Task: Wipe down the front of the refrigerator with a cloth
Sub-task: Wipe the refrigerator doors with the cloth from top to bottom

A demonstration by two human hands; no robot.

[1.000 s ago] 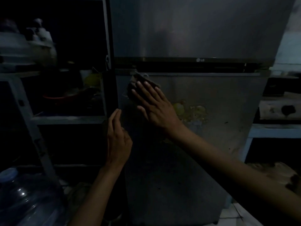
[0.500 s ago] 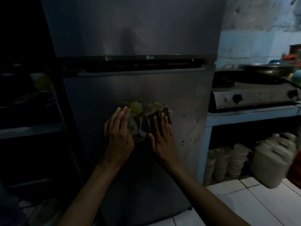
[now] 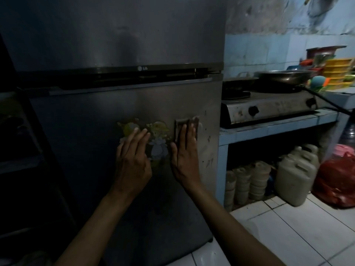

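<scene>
A grey two-door refrigerator (image 3: pixel 92 131) fills the left and middle of the head view. Its lower door carries faded yellow stickers (image 3: pixel 159 131). My right hand (image 3: pixel 185 156) lies flat on the lower door near its right edge, fingers pointing up, pressing a small dark folded cloth (image 3: pixel 181 122) against the metal. Only the cloth's upper part shows above my fingertips. My left hand (image 3: pixel 132 162) rests flat and open on the door just left of it, fingertips over the stickers, holding nothing.
Right of the refrigerator a blue tiled counter (image 3: pixel 269 129) holds a gas stove (image 3: pixel 269 108) with a pan (image 3: pixel 284 77). Beneath it stand a plastic jerrycan (image 3: pixel 295 179), stacked pots and a red bag (image 3: pixel 338 181) on the white tiled floor. A dark shelf stands at left.
My right hand has slid the cloth from the lower door's upper left corner, across the stickers, to its right side. My left hand moved from the door's left edge onto the stickers.
</scene>
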